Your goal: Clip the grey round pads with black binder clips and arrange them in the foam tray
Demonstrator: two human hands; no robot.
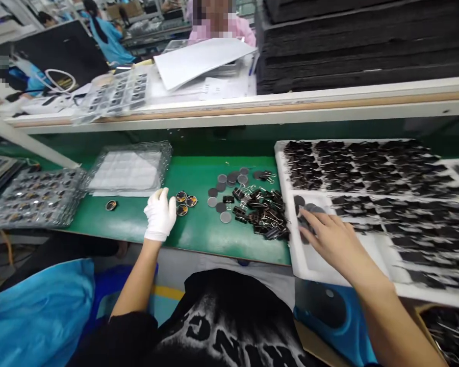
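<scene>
My left hand (159,215), in a white glove, rests on the green bench with its thumb apart from loosely bent fingers; I see nothing held in it. Just right of it sit several small round parts (181,210) with black rims and orange-gold insides. One similar part (111,205) lies apart to its left. My bare right hand (325,234) reaches into the white foam tray (295,255), thumb and fingertips around dark round discs (299,200). The fingers partly cover these discs. Between my hands lie loose grey discs (225,217) and a heap of black binder clips (268,216).
Rows of black binder clips (405,224) fill much of the foam tray. Clear plastic trays (160,158) stand behind my left hand, and filled blister trays (42,193) are stacked far left. A shelf edge (229,114) crosses the back. A person in blue (42,311) sits at left.
</scene>
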